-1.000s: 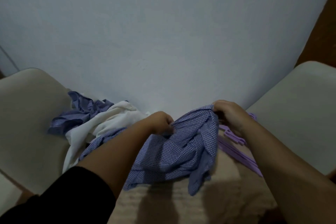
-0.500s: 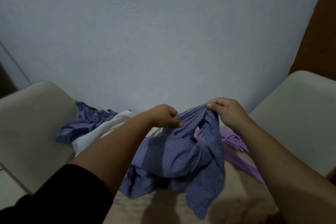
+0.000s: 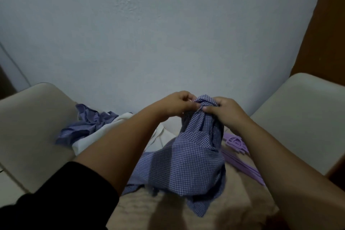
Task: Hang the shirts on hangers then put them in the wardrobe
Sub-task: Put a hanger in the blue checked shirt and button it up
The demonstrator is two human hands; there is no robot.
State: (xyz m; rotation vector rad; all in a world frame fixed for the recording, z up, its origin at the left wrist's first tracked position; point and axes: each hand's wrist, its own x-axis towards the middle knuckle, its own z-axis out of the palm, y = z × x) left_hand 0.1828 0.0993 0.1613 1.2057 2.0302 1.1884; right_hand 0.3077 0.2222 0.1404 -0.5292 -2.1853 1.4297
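You hold the checked shirt (image 3: 188,162) by its top, bunched where your two hands meet, with the rest hanging down onto the beige cover (image 3: 224,209) below. Your left hand (image 3: 179,103) pinches the gathered cloth from one side, your right hand (image 3: 224,112) curls round it from the other; both are clamped on the fabric, fingertips almost touching. The step, as I read it: finding the collar and opening the shirt out before a hanger goes in. Work the bunch apart along one edge until you feel the collar band, then slide your hands out to the shoulder seams and let the weight shake the folds loose; do not pull hard while it is twisted. The shirt is small blue-and-white check, thin and limp, creased, with a darker fold running down under your right hand; which part is collar I cannot tell. Just to the right of the shirt lie the purple hangers (image 3: 237,143), flat on the cover, partly hidden by your right forearm. To the left of the shirt sits a white garment (image 3: 104,132), and beyond that a second blue shirt (image 3: 84,123), crumpled against the pale wall (image 3: 168,33). No wardrobe shows clearly.
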